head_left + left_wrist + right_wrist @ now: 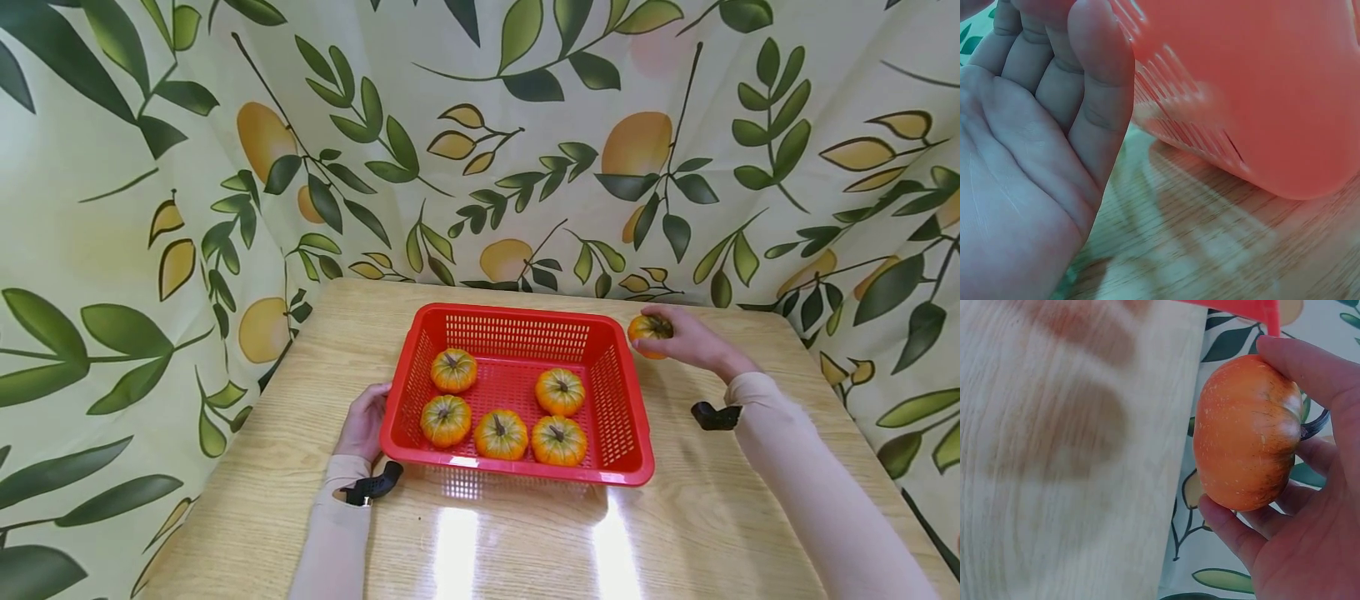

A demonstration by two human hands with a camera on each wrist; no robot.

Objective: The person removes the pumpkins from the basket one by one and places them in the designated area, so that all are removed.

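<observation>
A red plastic basket [517, 472] with slotted walls stands on the table, holding several small orange pumpkins [501, 434]. At its left side, my left hand [365, 423] holds the rim, fingers bent beneath the lip; in the left wrist view they curl up beside the basket wall [1254, 94], and the rim grip itself is out of frame. Beyond the basket's right back corner, my right hand [693, 340] grips another pumpkin [1244, 437], thumb on one side and fingers on the other, its dark stem toward the palm. This pumpkin's shadow falls on the tabletop.
The light wooden table [300, 492] ends at a curtain [480, 167] printed with leaves and fruit, which hangs behind and along both sides. A black wrist mount [372, 484] sits on the left wrist and a similar mount [716, 416] on the right.
</observation>
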